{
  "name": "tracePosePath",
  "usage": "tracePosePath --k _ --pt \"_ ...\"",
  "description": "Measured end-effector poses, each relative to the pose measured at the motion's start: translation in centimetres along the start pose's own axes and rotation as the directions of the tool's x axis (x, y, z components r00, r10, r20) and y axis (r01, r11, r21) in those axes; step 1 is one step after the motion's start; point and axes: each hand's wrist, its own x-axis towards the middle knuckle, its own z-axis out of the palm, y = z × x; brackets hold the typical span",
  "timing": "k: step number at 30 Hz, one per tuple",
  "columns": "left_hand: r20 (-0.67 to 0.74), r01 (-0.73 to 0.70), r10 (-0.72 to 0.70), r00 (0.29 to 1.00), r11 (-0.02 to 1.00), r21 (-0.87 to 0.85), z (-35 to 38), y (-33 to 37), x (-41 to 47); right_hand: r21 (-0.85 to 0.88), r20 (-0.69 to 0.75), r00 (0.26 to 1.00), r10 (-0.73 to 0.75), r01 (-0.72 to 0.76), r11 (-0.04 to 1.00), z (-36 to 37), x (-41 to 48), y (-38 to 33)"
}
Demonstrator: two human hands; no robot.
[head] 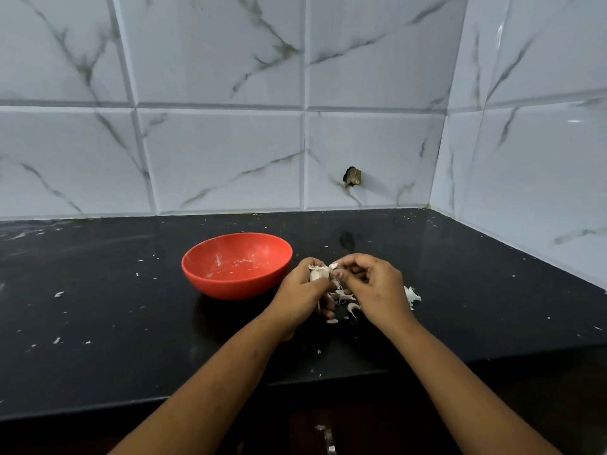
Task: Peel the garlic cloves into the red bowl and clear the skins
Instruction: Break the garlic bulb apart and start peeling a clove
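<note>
A red bowl (pixel 236 280) stands on the black counter, holding only a few pale flecks. Just right of it my left hand (pixel 303 295) grips a piece of garlic (pixel 318 273), whose pale top shows above the fingers. My right hand (pixel 374 289) pinches a bit of skin or clove (pixel 333 267) at the garlic's top, fingers curled. Below and between the hands, loose garlic skins (pixel 345 298) lie on the counter. A larger white scrap of skin (pixel 412 295) sits just right of my right hand.
The black counter (pixel 98 307) is dotted with small white flecks. Its front edge runs across the bottom. White marble-look tiled walls close off the back and the right side. A small dark fitting (pixel 352 176) sticks out of the back wall.
</note>
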Motion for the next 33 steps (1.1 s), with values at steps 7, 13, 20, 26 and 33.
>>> tracePosePath --k 7,13,20,26,33 --pt "-0.063 -0.115 0.116 0.991 0.993 0.023 -0.24 -0.43 0.12 -0.022 0.039 0.998 0.057 -0.056 0.998 -0.01 -0.19 0.23" --pt "-0.139 -0.157 0.178 0.974 0.976 0.148 -0.23 -0.73 0.19 -0.08 0.073 0.994 0.077 -0.071 0.994 0.09 -0.22 0.35" --pt "-0.155 -0.194 0.23 0.961 0.957 0.217 -0.27 -0.82 0.26 -0.197 0.07 0.997 0.016 -0.002 0.98 0.28 -0.36 0.29" --pt "-0.121 -0.165 0.177 0.977 0.981 0.104 -0.38 -0.87 0.34 -0.227 0.054 0.997 -0.057 0.068 0.971 0.18 -0.42 0.28" --pt "-0.162 -0.192 0.193 0.968 0.981 0.021 -0.28 -0.74 0.23 -0.234 0.078 0.993 -0.087 0.103 0.967 0.27 -0.53 0.13"
